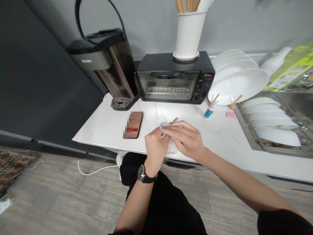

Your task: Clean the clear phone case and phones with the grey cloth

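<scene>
In front of me, over the counter's front edge, my two hands meet at a slim, pale stick-like object [174, 120] with a bit of clear, crinkled wrapping [165, 124]. My left hand [156, 143], wearing a dark-strapped watch [141, 173], is closed around its lower part. The fingers of my right hand [187, 138] are pressed together on it from the right. What kind of object it is cannot be made out. Beneath the hands lies a flat whitish thing [172, 149], mostly covered. A phone [133, 125] rests on the counter left of my hands.
Behind the hands stands a black toaster oven [171, 86] with a white utensil holder [189, 34] on top. A tall drink dispenser [117, 68] is at left. Right are a small blue-labelled bottle [209, 112], a pink slip [231, 114], racked white plates [238, 83] and a sink [254, 137].
</scene>
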The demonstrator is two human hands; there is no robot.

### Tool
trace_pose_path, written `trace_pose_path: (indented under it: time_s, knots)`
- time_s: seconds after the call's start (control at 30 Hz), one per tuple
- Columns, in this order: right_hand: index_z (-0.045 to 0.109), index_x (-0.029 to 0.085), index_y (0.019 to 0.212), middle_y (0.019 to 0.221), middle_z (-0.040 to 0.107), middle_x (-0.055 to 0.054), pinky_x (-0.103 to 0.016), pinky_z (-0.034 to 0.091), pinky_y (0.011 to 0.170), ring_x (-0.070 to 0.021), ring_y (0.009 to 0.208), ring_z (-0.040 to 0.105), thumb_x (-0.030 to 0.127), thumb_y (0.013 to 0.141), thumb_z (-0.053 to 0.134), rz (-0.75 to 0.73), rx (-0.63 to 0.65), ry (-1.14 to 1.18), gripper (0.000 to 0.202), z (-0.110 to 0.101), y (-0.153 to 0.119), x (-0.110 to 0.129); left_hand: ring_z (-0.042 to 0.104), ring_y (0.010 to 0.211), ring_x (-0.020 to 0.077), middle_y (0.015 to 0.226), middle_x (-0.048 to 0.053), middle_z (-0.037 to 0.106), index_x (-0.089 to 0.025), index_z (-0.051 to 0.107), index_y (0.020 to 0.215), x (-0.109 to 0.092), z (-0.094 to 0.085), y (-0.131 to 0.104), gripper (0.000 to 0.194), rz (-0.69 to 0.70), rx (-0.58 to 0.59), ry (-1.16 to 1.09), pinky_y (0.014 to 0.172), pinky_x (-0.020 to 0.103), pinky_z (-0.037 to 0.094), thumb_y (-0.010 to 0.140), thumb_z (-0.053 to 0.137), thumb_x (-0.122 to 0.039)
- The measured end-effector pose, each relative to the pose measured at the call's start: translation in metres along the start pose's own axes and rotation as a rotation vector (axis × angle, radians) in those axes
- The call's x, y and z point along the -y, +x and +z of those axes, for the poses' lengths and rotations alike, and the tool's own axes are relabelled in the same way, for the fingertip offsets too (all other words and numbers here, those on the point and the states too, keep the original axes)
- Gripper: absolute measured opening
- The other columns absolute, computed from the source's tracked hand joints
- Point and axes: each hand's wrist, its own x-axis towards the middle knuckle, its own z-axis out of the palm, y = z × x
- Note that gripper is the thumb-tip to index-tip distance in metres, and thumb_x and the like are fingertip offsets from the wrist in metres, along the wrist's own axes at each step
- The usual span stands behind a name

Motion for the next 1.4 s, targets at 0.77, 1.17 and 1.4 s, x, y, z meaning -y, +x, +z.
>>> trace_pose_path:
  time_s: [0.77, 1.17, 1.4]
  knots:
    - [0.081, 0.039, 0.132, 0.107, 0.088, 0.000, -0.045, 0.071, 0.086, -0.0272, 0.098, 0.083, 0.014, 0.106, 0.068, 0.134, -0.235, -0.145, 0.039, -0.006, -0.002, -0.029, 0.082, 0.091, 0.0378, 0.107, 0.010, 0.089, -0.035, 0.087, 0.111, 0.000, 0.002, -0.001, 0.023, 0.011, 0.092, -0.101, 0.085, 0.052, 0.062, 0.104, 0.068, -0.047]
    - [0.045, 0.055, 0.172, 0.136, 0.084, 0.009, -0.045, 0.079, 0.098, -0.0293, 0.116, 0.086, 0.007, 0.101, 0.066, -0.095, 0.025, -0.015, 0.089, 0.009, -0.007, -0.001, 0.058, 0.054, 0.0293, 0.059, 0.006, 0.061, -0.033, 0.052, 0.060, 0.002, 0.000, 0.004, 0.034, 0.009, 0.000, 0.020, 0.059, 0.042, 0.048, 0.092, 0.063, -0.029]
    - [0.068, 0.043, 0.157, 0.127, 0.088, 0.001, -0.045, 0.077, 0.095, -0.0268, 0.107, 0.085, 0.007, 0.105, 0.063, -0.069, -0.099, -0.134, 0.064, 0.000, -0.001, -0.023, 0.071, 0.068, 0.0328, 0.079, 0.008, 0.080, -0.034, 0.080, 0.084, 0.002, -0.001, 0.007, 0.019, 0.025, 0.036, 0.010, 0.069, 0.046, 0.056, 0.098, 0.071, -0.043]
